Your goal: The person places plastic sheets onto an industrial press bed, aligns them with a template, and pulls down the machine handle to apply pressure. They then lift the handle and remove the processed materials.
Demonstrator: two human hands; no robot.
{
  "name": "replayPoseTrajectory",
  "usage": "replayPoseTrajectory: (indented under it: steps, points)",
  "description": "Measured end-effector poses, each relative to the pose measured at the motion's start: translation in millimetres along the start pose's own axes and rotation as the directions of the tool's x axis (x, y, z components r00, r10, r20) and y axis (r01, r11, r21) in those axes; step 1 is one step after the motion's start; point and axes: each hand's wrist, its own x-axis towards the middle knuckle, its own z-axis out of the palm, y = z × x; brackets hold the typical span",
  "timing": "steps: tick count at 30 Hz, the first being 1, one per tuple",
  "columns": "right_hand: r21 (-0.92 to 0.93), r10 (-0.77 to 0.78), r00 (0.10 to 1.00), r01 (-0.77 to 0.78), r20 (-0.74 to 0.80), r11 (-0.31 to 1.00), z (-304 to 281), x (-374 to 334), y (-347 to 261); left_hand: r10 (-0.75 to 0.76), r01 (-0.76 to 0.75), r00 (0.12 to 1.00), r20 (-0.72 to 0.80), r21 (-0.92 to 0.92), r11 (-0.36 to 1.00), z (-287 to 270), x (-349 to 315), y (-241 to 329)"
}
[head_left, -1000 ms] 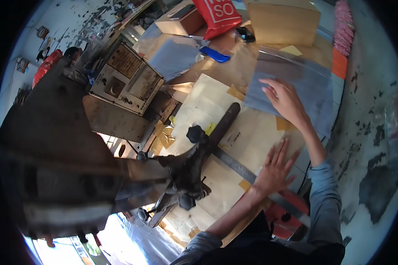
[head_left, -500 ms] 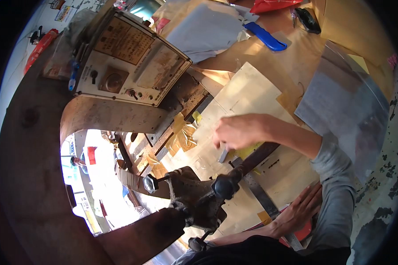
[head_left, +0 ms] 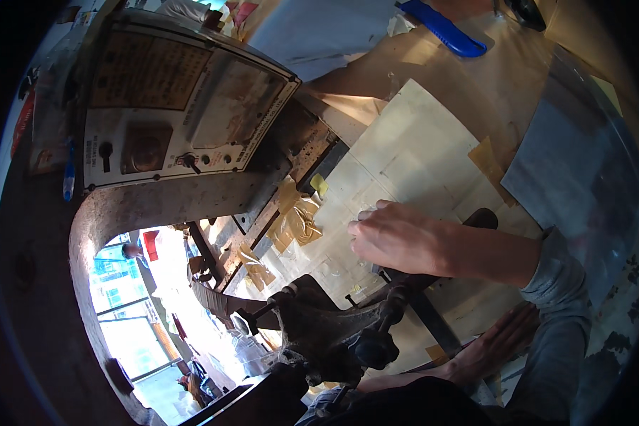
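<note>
My right hand [head_left: 403, 238] is closed, its fingers curled over the pale board [head_left: 422, 135] near the middle. Whatever the fingers hold is hidden beneath them. Just below that hand, a dark metal bar [head_left: 433, 323] runs slantwise across the board. My left hand [head_left: 483, 351] lies lower right, fingers stretched out and partly covered by my right sleeve [head_left: 557, 305]. A dark clamp-like machine part [head_left: 319, 330] with knobs stands left of both hands. Crumpled brown tape [head_left: 298, 220] sticks along the board's left edge.
A machine control box [head_left: 177, 99] with switches rises at upper left, above a thick curved frame [head_left: 32, 284]. A blue utility knife [head_left: 447, 28] lies at the top. Grey translucent sheets [head_left: 575, 170] lie at right. Bright light comes through the frame's opening.
My view has shifted, so the control box looks larger. My right hand has moved nearer me over the board; the small grey piece seen under its fingers is now hidden. My left hand stays low right.
</note>
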Motion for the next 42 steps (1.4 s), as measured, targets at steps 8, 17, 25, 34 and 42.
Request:
replayPoseTrajectory:
  steps: [8,17,25,34,42]
  points:
    - [-0.014,0.153,0.981,-0.152,0.117,0.988,-41,3,10,0.004,-0.004,1.0,0.001,-0.024,1.0,-3,0,3]
    - [0.458,0.238,0.965,-0.164,-0.109,0.874,-150,-46,17,0.013,-0.015,0.999,-0.052,-0.039,0.999,13,-2,10]
    - [0.567,0.288,0.943,-0.148,-0.165,0.81,-188,-83,-3,-0.144,0.002,0.958,-0.247,-0.496,0.868,-9,7,12]
    - [0.071,0.168,0.897,-0.153,-0.408,0.986,-207,-131,-44,-0.6,-0.515,0.205,-0.773,-0.606,0.606,-109,78,7]
    - [-0.067,0.128,0.786,-0.21,-0.606,0.975,-205,-143,-67,-0.415,-0.505,0.456,-0.787,-0.613,0.608,-162,75,-23]
